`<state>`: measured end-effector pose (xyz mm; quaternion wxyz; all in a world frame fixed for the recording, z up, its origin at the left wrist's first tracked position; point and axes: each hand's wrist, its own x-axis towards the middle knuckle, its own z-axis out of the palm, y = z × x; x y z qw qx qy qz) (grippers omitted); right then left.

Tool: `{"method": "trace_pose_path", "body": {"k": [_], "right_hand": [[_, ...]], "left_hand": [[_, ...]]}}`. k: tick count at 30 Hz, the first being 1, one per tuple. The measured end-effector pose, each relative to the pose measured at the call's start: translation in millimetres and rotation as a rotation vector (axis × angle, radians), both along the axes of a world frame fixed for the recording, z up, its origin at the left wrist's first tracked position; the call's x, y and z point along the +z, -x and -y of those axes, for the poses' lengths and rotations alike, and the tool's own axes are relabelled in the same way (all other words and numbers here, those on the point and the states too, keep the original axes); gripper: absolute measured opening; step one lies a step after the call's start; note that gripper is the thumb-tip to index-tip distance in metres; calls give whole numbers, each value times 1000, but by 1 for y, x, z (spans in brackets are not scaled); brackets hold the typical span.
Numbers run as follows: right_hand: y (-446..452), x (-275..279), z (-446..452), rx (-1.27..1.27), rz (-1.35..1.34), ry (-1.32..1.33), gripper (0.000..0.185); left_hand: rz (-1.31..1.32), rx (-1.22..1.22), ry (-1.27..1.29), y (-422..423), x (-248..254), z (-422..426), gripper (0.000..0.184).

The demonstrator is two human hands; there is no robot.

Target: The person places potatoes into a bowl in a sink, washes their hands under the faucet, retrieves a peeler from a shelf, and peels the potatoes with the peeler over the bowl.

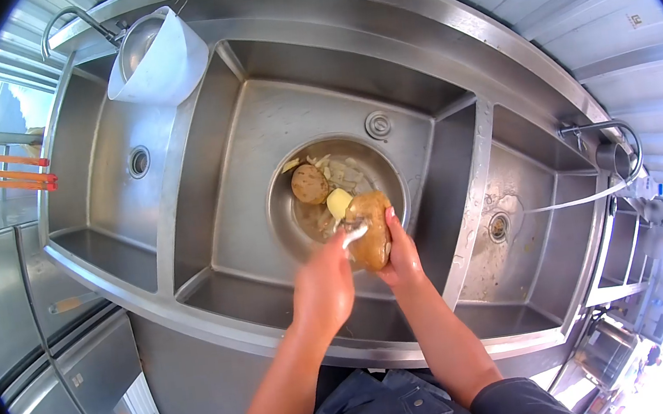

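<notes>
Right hand [404, 258] holds 1 potato [376, 244], left hand [324, 291] probably a peeler [357, 234].

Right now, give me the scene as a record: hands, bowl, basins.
left hand: gripping a small whitish tool, motion-blurred
right hand: holding a large brown oblong potato
round stainless-steel bowl: in the middle metal basin; contains a rounded brown potato, pale peelings
left metal basin: white plastic container at its far end
right metal basin: thin pale stream, apparently water, from curved metal tap
</notes>
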<state>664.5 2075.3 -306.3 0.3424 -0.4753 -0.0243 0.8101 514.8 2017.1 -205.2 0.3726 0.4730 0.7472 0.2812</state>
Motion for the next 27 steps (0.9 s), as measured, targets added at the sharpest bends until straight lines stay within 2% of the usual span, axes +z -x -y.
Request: {"method": "trace_pose_path", "body": {"k": [5, 7, 8, 9, 13, 17, 18, 19, 21, 23, 25, 27], "right_hand": [[-7, -5, -13, -162, -3, -28, 52], [-11, -6, -28, -261, -89, 16, 49], [-19, -6, -31, -227, -162, -21, 49], [-27, -5, -31, -187, -231, -56, 48], [-37, -5, -16, -29, -244, -62, 54], [-30, -1, -20, -111, -226, -78, 53], [-30, -1, -24, -111, -225, -76, 53], [-28, 0, -29, -164, -200, -56, 54], [-21, 2, -38, -216, -185, -47, 56], [-21, 7, -36, -144, -289, -76, 60], [-20, 8, -31, -120, -306, -31, 64], [-25, 9, -18, 19, -367, -122, 66]], "left_hand": [[27, -62, 10, -33, -7, 43, 34], [62, -91, 23, -39, -16, 53, 38], [-18, -69, -57, -33, -17, 47, 35], [67, 24, -125, -25, -4, 28, 31], [78, 17, -72, -14, -2, -28, 30], [54, -14, -28, -34, 8, -4, 28], [32, -61, -66, -43, -5, 19, 30], [137, -136, -45, -50, -7, 37, 35], [69, -75, -79, -55, -3, 45, 33], [66, 29, -66, -31, 0, 25, 31], [32, 31, -168, -12, 8, -10, 29], [53, 1, -117, -1, 3, -30, 28]]}}
